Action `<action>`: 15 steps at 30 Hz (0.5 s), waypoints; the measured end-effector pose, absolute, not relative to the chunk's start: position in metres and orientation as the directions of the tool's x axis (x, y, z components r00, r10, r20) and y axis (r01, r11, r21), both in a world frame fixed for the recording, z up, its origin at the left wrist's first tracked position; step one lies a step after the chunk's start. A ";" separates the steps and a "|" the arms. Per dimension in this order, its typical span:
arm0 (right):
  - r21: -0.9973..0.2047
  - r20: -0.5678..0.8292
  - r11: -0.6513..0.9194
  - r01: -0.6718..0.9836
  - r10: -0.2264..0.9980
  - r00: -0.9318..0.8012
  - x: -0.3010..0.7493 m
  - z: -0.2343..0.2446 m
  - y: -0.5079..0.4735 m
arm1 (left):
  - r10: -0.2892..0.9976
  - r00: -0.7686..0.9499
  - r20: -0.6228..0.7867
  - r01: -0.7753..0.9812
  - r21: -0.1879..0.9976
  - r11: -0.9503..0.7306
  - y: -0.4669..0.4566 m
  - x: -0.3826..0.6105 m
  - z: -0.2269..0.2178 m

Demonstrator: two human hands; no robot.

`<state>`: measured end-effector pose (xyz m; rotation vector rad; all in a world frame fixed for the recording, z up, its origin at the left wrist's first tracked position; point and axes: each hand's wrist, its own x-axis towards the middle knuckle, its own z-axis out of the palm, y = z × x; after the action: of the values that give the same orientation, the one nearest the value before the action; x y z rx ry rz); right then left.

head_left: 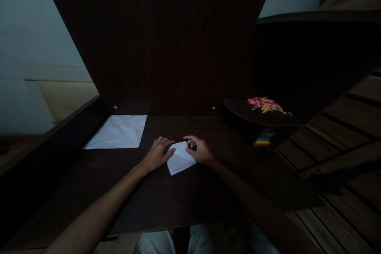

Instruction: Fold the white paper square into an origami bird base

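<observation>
A small folded sheet of white paper (180, 159) lies on the dark tabletop in front of me, one corner pointing towards me. Creases run across its upper face. My left hand (159, 153) grips its left edge, thumb on top and fingers reaching along the far side. At the right edge, my right hand (202, 151) has its thumb on the paper, with the index finger stretched out and the others curled in. The undersides of both hands are hidden.
A larger stack of creased white paper (119, 131) lies at the back left. Small colourful pieces (266, 104) are heaped on a rounded shelf (238, 108) at right, above a rainbow-striped item (262, 142). A dark upright panel (160, 43) closes the back; a low side board (50, 139) bounds the left.
</observation>
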<state>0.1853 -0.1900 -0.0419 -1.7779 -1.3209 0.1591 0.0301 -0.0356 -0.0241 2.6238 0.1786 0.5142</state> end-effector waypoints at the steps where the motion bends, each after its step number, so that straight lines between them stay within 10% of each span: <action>1: -0.702 0.386 -0.033 0.711 0.821 0.420 0.185 -0.042 -0.190 | 0.209 0.923 0.323 0.041 0.458 -0.888 -0.036 0.030 -0.024; 15: -0.575 0.465 0.118 0.810 0.861 0.204 0.185 -0.032 -0.197 | 0.089 0.938 0.336 -0.052 0.389 -0.920 -0.031 0.028 -0.023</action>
<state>0.1854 -0.1971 -0.0318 -1.6753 -1.5912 0.0807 0.0278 -0.0306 -0.0227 2.6943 0.0272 0.4924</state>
